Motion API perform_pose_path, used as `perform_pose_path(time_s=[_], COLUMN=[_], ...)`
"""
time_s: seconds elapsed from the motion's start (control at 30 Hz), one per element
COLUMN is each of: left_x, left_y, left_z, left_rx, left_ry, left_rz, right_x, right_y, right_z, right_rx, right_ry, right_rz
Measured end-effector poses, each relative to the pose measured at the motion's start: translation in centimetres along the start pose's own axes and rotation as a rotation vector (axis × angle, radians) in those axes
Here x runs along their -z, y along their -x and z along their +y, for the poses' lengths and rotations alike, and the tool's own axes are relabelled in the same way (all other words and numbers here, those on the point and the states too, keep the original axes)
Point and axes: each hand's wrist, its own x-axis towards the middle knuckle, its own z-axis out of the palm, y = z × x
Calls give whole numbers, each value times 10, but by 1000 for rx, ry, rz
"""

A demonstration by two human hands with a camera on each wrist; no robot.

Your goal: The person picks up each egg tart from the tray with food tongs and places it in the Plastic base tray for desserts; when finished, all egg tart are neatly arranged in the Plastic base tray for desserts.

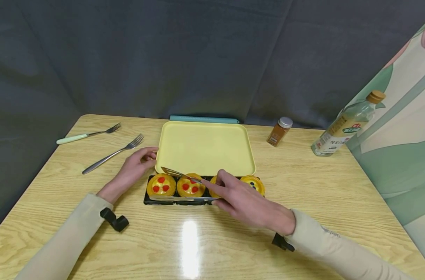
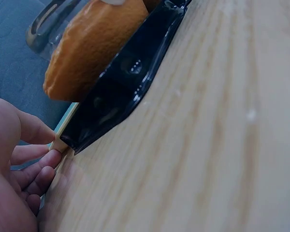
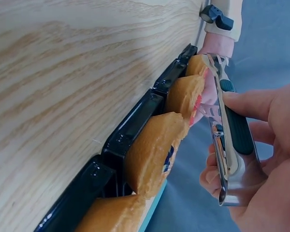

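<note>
In the head view, several egg tarts with red or blue toppings sit in a row in a black plastic tray (image 1: 158, 202). My right hand (image 1: 245, 198) grips metal tongs (image 3: 242, 137) with dark green handles; their two arms stand apart over the left tarts, one on the far side, one on the near side. The leftmost tart (image 1: 161, 185) and the tart (image 1: 190, 189) beside it carry red pieces. My left hand (image 1: 137, 165) pinches the left rim of a yellow tray (image 1: 207, 147), as the left wrist view shows close to the black tray's corner.
To the left lie a green-handled fork (image 1: 74, 139) and a metal fork (image 1: 111, 156). A teal rod-shaped thing (image 1: 203, 119) lies behind the yellow tray. On the right stand a spice jar (image 1: 280, 132) and a tall glass bottle (image 1: 345, 126) with liquid.
</note>
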Motion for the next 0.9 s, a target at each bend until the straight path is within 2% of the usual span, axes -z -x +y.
perform_pose_path(time_s=[0.27,0.4,0.73,0.9], left_x=[0,0,0,0], left_y=[1,1,0,0], left_z=[1,1,1,1], left_rx=[2,6,8,10], left_ry=[2,4,9,7], left_rz=[-8,-8,-5,-2], right_x=[11,21,33,35], right_y=[6,15,62,89], right_z=[0,4,26,39], right_rx=[-35,-91,-266,-324], right_ry=[-43,-47,-82,-87], right_rz=[48,95,183,233])
